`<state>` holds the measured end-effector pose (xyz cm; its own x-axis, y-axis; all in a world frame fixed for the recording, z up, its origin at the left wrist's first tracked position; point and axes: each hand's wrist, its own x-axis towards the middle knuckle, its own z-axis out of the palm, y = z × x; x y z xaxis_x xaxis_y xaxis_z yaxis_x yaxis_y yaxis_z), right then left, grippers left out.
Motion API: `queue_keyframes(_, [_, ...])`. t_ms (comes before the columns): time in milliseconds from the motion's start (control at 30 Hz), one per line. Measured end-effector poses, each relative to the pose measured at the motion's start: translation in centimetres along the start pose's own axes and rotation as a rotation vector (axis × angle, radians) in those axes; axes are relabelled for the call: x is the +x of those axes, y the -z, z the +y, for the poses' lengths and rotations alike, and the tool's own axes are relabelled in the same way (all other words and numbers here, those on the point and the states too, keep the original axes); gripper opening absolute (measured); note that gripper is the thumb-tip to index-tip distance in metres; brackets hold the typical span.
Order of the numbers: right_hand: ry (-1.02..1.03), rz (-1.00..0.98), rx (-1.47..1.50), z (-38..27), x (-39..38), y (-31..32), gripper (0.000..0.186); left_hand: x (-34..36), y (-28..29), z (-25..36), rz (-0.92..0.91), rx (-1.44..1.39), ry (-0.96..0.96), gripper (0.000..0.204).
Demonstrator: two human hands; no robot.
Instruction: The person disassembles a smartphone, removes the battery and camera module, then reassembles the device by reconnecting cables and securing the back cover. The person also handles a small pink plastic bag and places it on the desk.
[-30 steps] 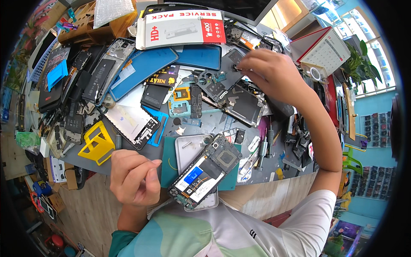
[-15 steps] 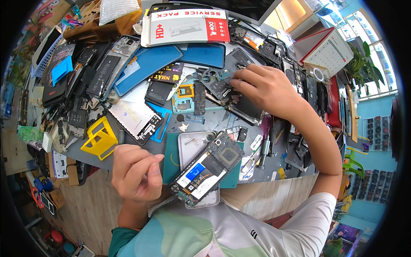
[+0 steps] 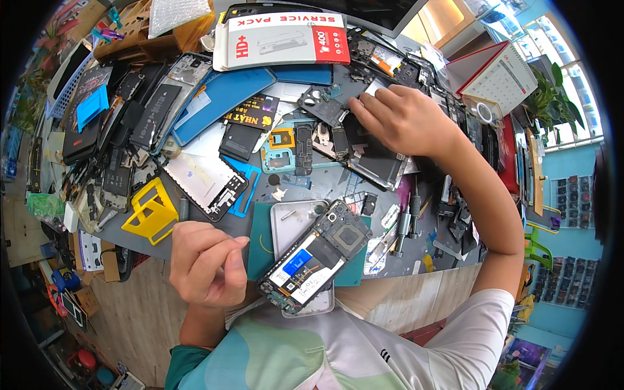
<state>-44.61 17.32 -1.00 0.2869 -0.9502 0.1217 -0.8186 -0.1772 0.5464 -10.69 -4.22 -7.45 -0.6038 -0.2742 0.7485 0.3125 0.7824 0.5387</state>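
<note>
My right hand (image 3: 404,122) reaches into the heap of phone parts at the back of the desk. Its fingers are bent together, and what they grip, if anything, is hidden. Beside its fingertips lies a dark grey phone cover plate (image 3: 320,104) with a round hole. A flat black phone part (image 3: 377,166) lies below the hand. Near the front edge, my left hand (image 3: 208,263) hovers with its fingers curled in and nothing visible in them. To its right, an opened phone (image 3: 312,257) with a blue-stickered battery lies slanted over a pale phone cover (image 3: 286,221) on a green mat (image 3: 261,218).
A white and red box (image 3: 281,42) lies over blue phone panels (image 3: 227,104). A yellow phone stand (image 3: 151,211) stands on the left near dark phone parts. Screwdrivers (image 3: 404,221) lie right of the mat. A desk calendar (image 3: 497,78) stands at the back right.
The grey cover plate has shifted up and to the left, and small parts beneath it now show. My right hand has moved slightly. My left hand and the opened phone stay put.
</note>
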Motion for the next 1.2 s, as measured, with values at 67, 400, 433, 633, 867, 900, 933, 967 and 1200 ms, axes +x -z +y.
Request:
queue_keyframes(67, [-0.026, 0.001, -0.006, 0.4, 0.1, -0.3, 0.041, 0.0, 0.0, 0.0, 0.0, 0.003, -0.002, 0.013])
queue_keyframes(400, [-0.302, -0.055, 0.107, 0.8, -0.8, -1.0, 0.025, 0.0, -0.1, -0.1, 0.005, 0.01, -0.009, 0.013])
queue_keyframes(433, [-0.354, -0.031, 0.168, 0.1, -0.6, -0.4, 0.022, -0.1, 0.0, -0.1, 0.005, 0.014, -0.006, 0.013])
queue_keyframes(633, [-0.548, 0.028, 0.508, -5.2, 1.1, 4.2, 0.052, 0.0, -0.1, -0.1, 0.008, 0.003, -0.011, 0.014])
queue_keyframes(867, [-0.624, -0.178, 0.581, -7.3, 0.4, 5.8, 0.064, -0.1, 0.0, -0.2, 0.009, 0.002, -0.013, 0.013])
queue_keyframes(900, [-0.635, -0.175, 0.604, -7.3, 0.2, 5.7, 0.063, -0.1, 0.0, -0.2, 0.012, -0.002, -0.01, 0.015])
queue_keyframes(933, [-0.646, -0.171, 0.626, -7.2, 0.1, 5.7, 0.062, -0.1, 0.0, -0.2, 0.015, -0.005, -0.006, 0.018])
queue_keyframes(967, [-0.649, -0.169, 0.657, -7.1, 0.0, 5.8, 0.064, -0.1, 0.0, -0.2, 0.016, -0.004, -0.008, 0.018])
queue_keyframes(1200, [-0.672, -0.293, 0.797, -5.8, -0.2, 7.2, 0.076, -0.1, 0.0, -0.2, 0.021, -0.008, -0.005, 0.017])
